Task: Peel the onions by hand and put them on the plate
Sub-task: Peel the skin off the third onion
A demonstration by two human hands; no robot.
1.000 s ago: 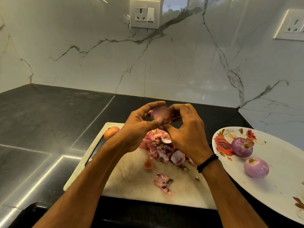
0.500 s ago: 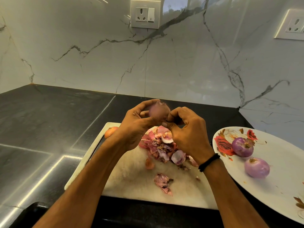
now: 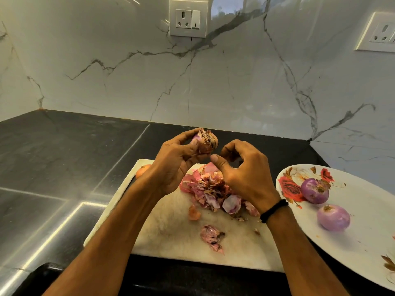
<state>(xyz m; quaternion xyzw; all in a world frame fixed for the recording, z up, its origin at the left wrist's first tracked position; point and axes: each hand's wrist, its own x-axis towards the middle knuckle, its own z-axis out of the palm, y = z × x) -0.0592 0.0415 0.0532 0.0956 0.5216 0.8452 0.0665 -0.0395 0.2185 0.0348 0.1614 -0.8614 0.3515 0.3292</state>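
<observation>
The left hand (image 3: 173, 165) gripped a half-skinned onion (image 3: 206, 143), raised above the chopping board (image 3: 171, 231) on the dark worktop (image 3: 64, 157). The right hand (image 3: 245, 176) hovered just beside it, fingers curled, with nothing visible in them. A heap of pink peels (image 3: 209, 189) lay on the board beneath. Two peeled onions (image 3: 314, 190) sat on the flowered plate (image 3: 363, 242) to the right. An unpeeled onion (image 3: 142, 170) lay at the board's far left corner.
</observation>
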